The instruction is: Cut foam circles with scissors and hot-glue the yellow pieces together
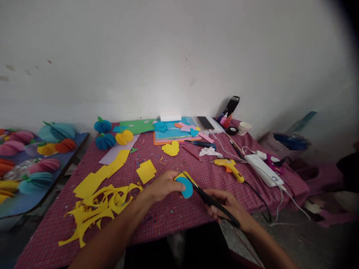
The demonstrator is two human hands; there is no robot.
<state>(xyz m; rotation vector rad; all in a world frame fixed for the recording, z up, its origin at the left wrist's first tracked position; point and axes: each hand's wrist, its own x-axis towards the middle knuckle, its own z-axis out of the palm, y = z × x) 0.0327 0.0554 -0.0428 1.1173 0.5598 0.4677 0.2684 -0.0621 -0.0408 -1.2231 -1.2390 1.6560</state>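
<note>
Between the thumb and fingers of my left hand [164,186] is a blue rounded paper piece [185,188], laid over a yellow paper piece [183,175]. My right hand [226,205] is closed on black-handled scissors [215,203], whose blades lie along the edge of the yellow and blue pieces. How far the blades are parted I cannot tell. Beyond my hands lies a small pile of yellow cut pieces [171,148]. Left of them are yellow squares [146,171], and curved yellow scraps [106,205] lie near my left forearm.
A yellow glue gun [230,168] with its cord lies at right, near a white power strip [263,170]. A phone [205,123], a black flask [232,105] and a paper cup [244,128] stand or lie farther back. Paper pumpkins [103,141] sit at back left.
</note>
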